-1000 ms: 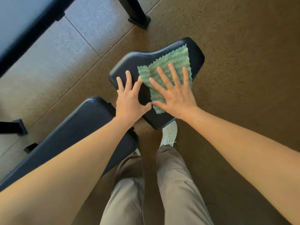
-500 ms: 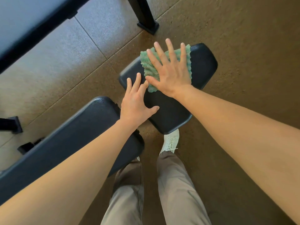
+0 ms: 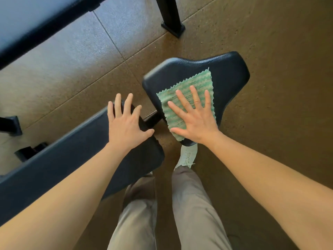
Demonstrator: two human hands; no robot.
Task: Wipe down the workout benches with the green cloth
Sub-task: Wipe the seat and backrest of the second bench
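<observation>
- While the green, zigzag-edged woven cloth [image 3: 198,82] lies spread flat on the near left part of the black padded seat pad [image 3: 230,74], it is pressed down by the right hand [image 3: 195,120]. The fingers are straight and splayed, so nothing is gripped and the cloth is only pinned under palm and fingers.
- The left hand [image 3: 126,123] is laid flat, fingers spread, on the far end of the long black padded back pad [image 3: 72,156], just left of the seat. Nothing is held by it, and it is judged to serve as a brace.
- A short piece of black metal frame [image 3: 152,119] is seen in the gap between the two pads.
- The step in hand is judged to be the wiping of the seat pad. Its far and right parts are not covered by the cloth, and whether they have been wiped cannot be told.
- For the next move, flat pressure is called for while the cloth is swept toward the far right corner, with care that it is not bunched up or pushed over the edge.
- The long back pad is then to be wiped, for which the left hand would have to be lifted clear.
- A second dark padded bench [image 3: 27,20] is seen at the far left, and the task covers it too.
</observation>
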